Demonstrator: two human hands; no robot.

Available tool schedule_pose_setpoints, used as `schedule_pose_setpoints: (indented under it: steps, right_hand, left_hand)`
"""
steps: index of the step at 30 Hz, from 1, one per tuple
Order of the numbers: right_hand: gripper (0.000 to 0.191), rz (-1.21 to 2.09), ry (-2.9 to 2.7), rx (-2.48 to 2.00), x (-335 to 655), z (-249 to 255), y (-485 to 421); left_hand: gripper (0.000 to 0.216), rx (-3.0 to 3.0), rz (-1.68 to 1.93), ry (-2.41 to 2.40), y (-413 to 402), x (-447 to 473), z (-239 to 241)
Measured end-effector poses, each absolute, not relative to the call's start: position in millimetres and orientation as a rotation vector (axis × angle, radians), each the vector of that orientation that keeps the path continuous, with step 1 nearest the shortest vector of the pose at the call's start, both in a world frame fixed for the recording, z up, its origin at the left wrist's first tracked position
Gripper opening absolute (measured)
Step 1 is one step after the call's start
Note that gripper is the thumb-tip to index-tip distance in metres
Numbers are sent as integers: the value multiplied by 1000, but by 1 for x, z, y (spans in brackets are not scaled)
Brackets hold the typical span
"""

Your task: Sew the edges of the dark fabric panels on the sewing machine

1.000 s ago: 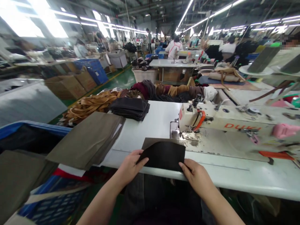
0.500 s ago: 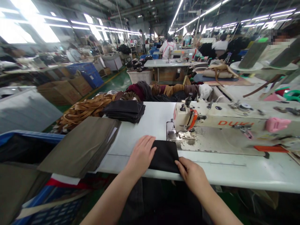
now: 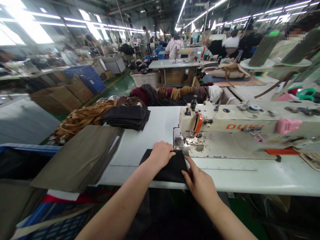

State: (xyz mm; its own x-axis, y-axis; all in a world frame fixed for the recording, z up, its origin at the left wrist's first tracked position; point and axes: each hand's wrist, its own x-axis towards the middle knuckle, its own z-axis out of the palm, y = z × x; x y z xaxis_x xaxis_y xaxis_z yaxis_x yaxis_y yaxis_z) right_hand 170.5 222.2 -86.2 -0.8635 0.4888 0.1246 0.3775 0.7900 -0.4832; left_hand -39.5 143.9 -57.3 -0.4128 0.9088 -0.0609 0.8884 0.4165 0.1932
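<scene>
A dark piece of fabric [image 3: 172, 168] lies flat on the white table [image 3: 155, 133] just in front of the sewing machine [image 3: 225, 128]. My left hand [image 3: 161, 154] rests palm down on its top left part, fingers stretched toward the machine's needle plate. At the piece's right edge my right hand [image 3: 196, 176] presses on the cloth, its fingers laid along the edge. The machine head with its orange lever [image 3: 198, 121] stands right behind the fabric.
A stack of olive fabric sheets [image 3: 80, 156] overhangs the table's left end above a blue bin [image 3: 50, 220]. Behind it sit a dark fabric stack [image 3: 127, 116] and a heap of tan straps [image 3: 80, 118]. Other people work at far tables.
The fabric piece has been laid flat and slid toward the machine. My left hand moved from its near edge onto its top; my right hand shifted along the right edge.
</scene>
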Motion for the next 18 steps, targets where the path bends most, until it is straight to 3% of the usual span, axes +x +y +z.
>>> schedule_pose_setpoints:
  steps: [18]
  right_hand:
    - [36,447,-2838,-646,164,-82,219]
  left_hand:
    - [13,1578,167,2516,144,-39,-56]
